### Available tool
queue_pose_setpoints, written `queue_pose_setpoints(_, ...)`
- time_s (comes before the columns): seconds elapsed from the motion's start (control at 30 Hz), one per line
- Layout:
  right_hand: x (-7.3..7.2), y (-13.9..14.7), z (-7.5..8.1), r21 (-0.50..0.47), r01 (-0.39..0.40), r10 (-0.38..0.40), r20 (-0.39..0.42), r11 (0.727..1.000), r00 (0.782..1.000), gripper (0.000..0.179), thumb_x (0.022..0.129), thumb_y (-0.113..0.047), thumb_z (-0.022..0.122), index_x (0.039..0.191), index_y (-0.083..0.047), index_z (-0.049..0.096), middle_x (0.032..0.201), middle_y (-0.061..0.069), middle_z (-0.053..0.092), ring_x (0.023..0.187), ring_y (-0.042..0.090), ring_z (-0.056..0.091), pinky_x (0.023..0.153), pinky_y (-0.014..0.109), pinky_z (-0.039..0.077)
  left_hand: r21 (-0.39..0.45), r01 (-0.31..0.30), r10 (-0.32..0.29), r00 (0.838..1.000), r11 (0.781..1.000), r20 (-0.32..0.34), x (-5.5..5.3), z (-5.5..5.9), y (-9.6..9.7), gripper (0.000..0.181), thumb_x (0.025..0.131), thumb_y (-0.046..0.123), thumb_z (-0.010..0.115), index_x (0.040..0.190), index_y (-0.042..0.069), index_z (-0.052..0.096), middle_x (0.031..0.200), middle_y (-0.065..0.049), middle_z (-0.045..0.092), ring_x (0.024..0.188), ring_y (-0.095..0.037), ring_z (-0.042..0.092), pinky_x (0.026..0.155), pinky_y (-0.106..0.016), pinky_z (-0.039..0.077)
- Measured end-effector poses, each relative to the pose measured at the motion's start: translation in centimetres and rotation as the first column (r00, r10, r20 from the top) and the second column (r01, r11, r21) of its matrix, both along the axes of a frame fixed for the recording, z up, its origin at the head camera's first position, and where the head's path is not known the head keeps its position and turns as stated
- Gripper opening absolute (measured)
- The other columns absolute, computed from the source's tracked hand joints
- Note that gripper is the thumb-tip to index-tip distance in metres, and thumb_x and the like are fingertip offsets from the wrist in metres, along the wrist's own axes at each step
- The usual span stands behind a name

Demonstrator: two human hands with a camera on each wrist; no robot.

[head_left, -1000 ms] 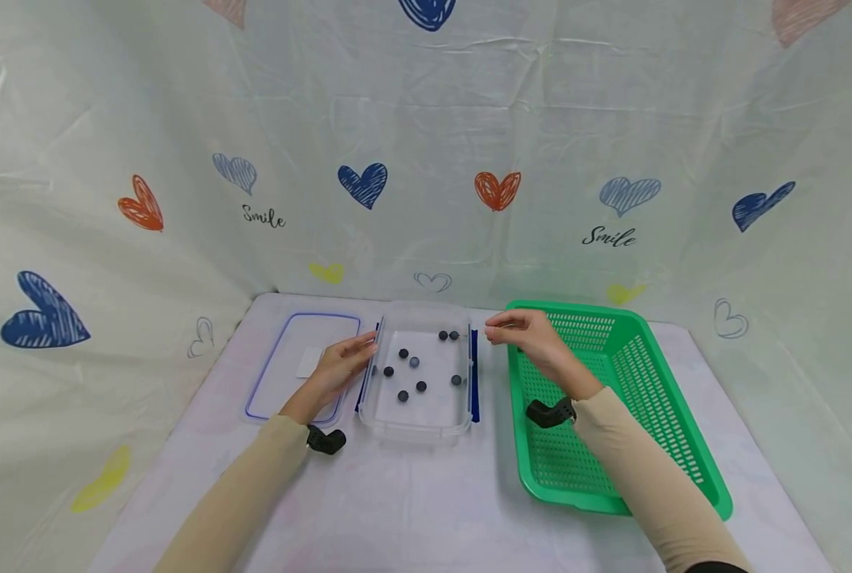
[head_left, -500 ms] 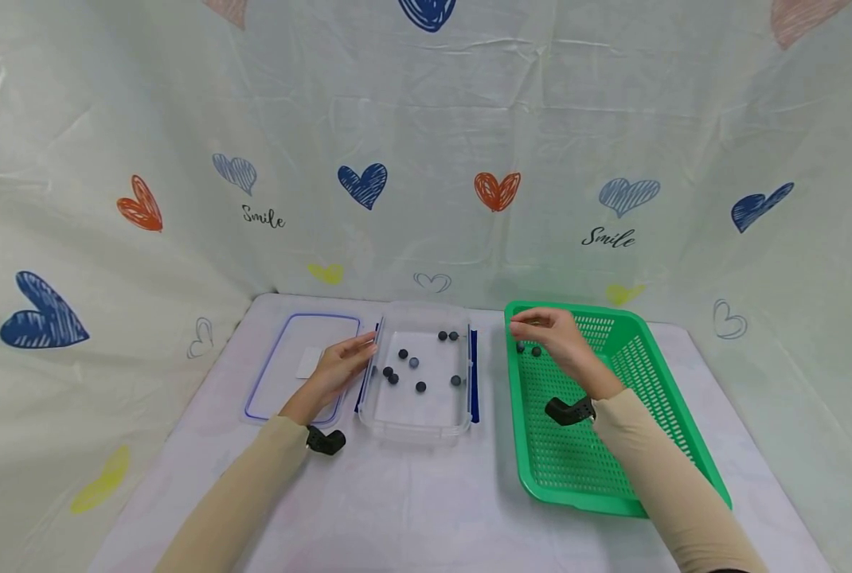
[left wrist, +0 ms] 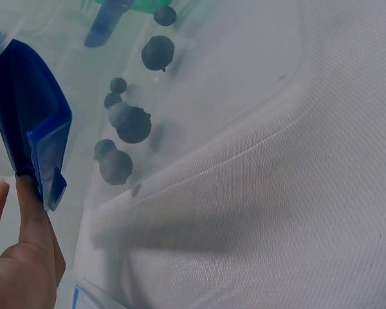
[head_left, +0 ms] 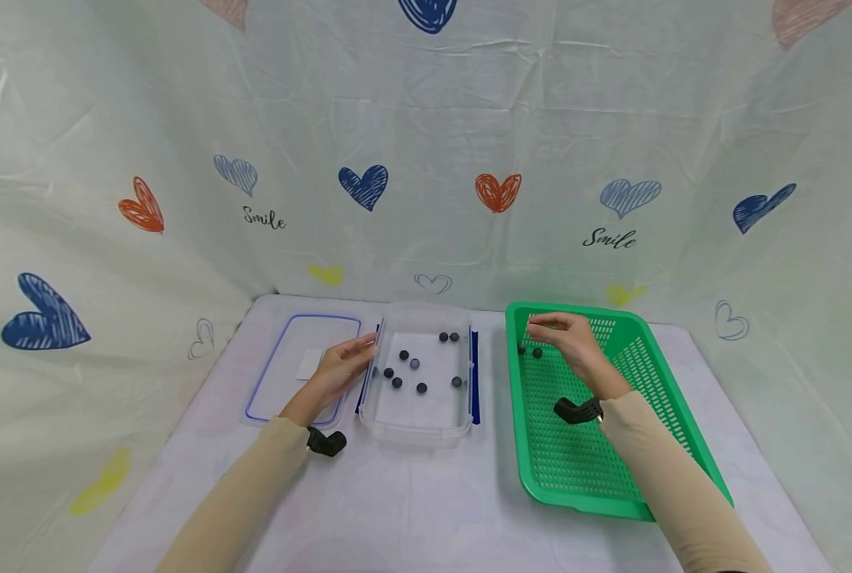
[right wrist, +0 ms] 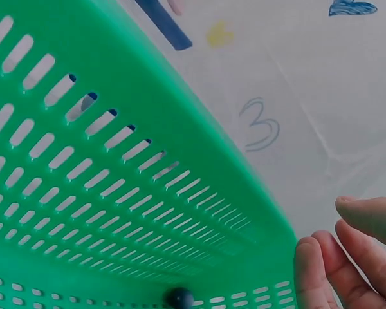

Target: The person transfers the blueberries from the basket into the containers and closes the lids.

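Observation:
Several dark blueberries point(head_left: 422, 388) lie scattered in a clear plastic box point(head_left: 419, 434) with blue side latches. My left hand point(head_left: 340, 370) is at the box's left side; its extended fingers touch the blue latch point(left wrist: 48, 129) in the left wrist view. Over the far left part of the green basket point(head_left: 551, 485) is my right hand point(head_left: 569, 342), thumb and fingertips apart with nothing between them in the right wrist view. Two blueberries point(head_left: 537, 352) lie inside the basket near its far left corner, and one blueberry point(right wrist: 180, 298) shows low in the right wrist view.
A clear lid point(head_left: 271, 366) with a blue rim lies left of the box, partly behind the left hand. White cloth point(head_left: 426, 509) covers the table. A plastic curtain point(head_left: 426, 119) printed with hearts hangs behind it.
My right hand has moved right, from between box and basket to over the basket, uncovering two blueberries there. One blueberry in the box rolled back and left, then slightly forward. The left hand stayed put.

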State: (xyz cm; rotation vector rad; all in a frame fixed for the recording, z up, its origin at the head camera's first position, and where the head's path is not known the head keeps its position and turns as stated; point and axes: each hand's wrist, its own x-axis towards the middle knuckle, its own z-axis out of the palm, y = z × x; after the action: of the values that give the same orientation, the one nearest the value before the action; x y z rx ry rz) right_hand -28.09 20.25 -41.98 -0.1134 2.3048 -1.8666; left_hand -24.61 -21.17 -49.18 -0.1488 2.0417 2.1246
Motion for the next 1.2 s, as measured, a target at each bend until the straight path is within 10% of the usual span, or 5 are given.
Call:
queue_pose_setpoints(0.23,-0.5,0.5,-0.7,-0.008,0.020,-0.020,-0.003,1.000,1.000,0.050,0.097,-0.017,0.069,0.134,0.013,0.053,0.116,0.005,0.064,0.096,0.007,0.064,0.096,0.029,0.053,-0.009,-0.008,0.008,1.000,1.000,0.003,0.1,0.1,0.0,0.050,0.100,0.020,0.064,0.147,0.009,0.050,0.148,-0.014,0.048,0.133,-0.022,0.046,0.108,-0.028,0.042)
queue_pose_setpoints(0.4,-0.9,0.5,-1.3,0.045,0.039,-0.039,-0.010,0.998,0.999,0.048,0.097,-0.017,0.069,0.134,0.011,0.055,0.131,0.019,0.056,0.095,0.005,0.061,0.102,0.042,0.049,-0.011,-0.006,0.006,1.000,1.000,-0.002,0.1,0.1,-0.1,0.050,0.100,0.020,0.064,0.147,0.009,0.050,0.148,-0.014,0.048,0.133,-0.021,0.046,0.107,-0.028,0.042)
queue_pose_setpoints(0.77,-1.3,0.6,-2.5,0.116,0.076,-0.070,-0.055,0.990,0.996,0.044,0.097,-0.015,0.068,0.130,0.012,0.057,0.138,0.026,0.049,0.123,0.039,0.048,0.106,0.054,0.043,-0.001,-0.001,0.001,1.000,1.000,-0.004,0.2,0.2,0.1,0.052,0.099,0.020,0.065,0.147,0.010,0.050,0.148,-0.014,0.047,0.133,-0.021,0.046,0.107,-0.026,0.043)
queue_pose_setpoints(1.2,-1.7,1.2,-4.3,0.209,0.131,-0.114,-0.087,0.969,0.990,0.037,0.097,-0.013,0.067,0.125,0.010,0.062,0.131,0.027,0.057,0.119,0.040,0.053,0.104,0.053,0.045,-0.005,0.003,-0.003,1.000,1.000,-0.016,0.1,0.0,0.0,0.053,0.099,0.021,0.065,0.148,0.008,0.049,0.149,-0.016,0.046,0.131,-0.019,0.047,0.106,-0.026,0.043)
